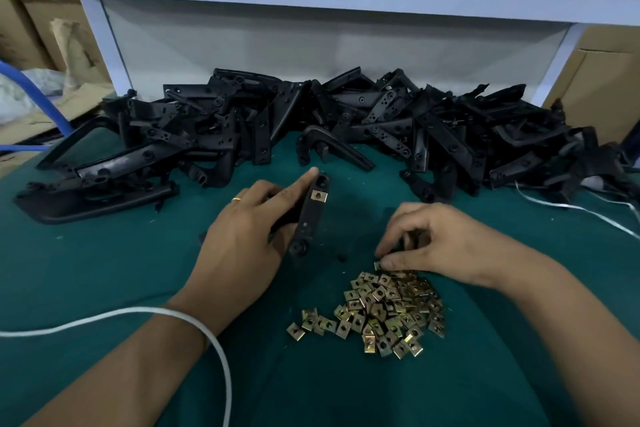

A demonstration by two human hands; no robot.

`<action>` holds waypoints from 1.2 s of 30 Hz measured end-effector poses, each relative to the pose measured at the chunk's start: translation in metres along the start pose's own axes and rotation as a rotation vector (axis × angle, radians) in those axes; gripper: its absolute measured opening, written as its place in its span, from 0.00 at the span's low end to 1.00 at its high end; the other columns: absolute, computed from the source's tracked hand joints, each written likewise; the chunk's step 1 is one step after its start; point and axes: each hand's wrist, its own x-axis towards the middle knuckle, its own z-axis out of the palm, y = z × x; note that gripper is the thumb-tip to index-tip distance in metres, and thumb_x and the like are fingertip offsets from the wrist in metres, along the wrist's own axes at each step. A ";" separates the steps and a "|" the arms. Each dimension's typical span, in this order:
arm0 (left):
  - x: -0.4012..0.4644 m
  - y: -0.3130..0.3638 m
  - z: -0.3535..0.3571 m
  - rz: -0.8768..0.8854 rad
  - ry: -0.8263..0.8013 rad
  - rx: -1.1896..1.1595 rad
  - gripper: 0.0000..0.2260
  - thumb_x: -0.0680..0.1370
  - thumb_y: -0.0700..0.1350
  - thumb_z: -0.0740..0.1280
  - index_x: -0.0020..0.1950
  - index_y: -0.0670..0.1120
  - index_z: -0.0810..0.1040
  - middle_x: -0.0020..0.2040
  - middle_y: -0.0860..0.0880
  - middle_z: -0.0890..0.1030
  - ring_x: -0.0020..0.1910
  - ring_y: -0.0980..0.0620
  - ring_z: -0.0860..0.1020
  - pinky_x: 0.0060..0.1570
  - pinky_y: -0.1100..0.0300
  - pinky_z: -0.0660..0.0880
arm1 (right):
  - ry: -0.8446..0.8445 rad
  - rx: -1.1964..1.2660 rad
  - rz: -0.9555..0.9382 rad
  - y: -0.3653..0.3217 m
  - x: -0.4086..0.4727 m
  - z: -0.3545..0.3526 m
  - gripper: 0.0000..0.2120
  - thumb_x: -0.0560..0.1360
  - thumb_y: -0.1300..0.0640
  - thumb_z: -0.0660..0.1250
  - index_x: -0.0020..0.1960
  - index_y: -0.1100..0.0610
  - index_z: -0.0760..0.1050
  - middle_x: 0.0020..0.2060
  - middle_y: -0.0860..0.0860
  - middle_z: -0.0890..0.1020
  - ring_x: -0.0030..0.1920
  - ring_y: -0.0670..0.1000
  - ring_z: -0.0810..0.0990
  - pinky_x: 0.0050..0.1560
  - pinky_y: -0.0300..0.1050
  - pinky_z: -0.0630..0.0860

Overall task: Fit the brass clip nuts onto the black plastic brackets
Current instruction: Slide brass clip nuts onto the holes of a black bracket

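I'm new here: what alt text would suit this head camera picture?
A person's left hand holds a black bracket with one brass clip nut fitted, while the right hand pinches another from a pile of clip nuts on a green table.

Your left hand [239, 236] wears a thin gold ring [237, 199] on one finger, a plain narrow band with no stone. Your right hand [440, 243] wears nothing. Both your forearms are bare up to the frame's edge, with no sleeves, gloves or watch showing beside that ring.
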 end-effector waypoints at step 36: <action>0.001 -0.001 0.000 -0.036 -0.031 0.019 0.34 0.79 0.44 0.67 0.80 0.67 0.59 0.56 0.57 0.74 0.53 0.52 0.72 0.45 0.54 0.75 | 0.359 -0.074 -0.070 0.009 0.018 0.037 0.05 0.74 0.49 0.79 0.49 0.44 0.85 0.47 0.43 0.80 0.50 0.42 0.77 0.52 0.39 0.74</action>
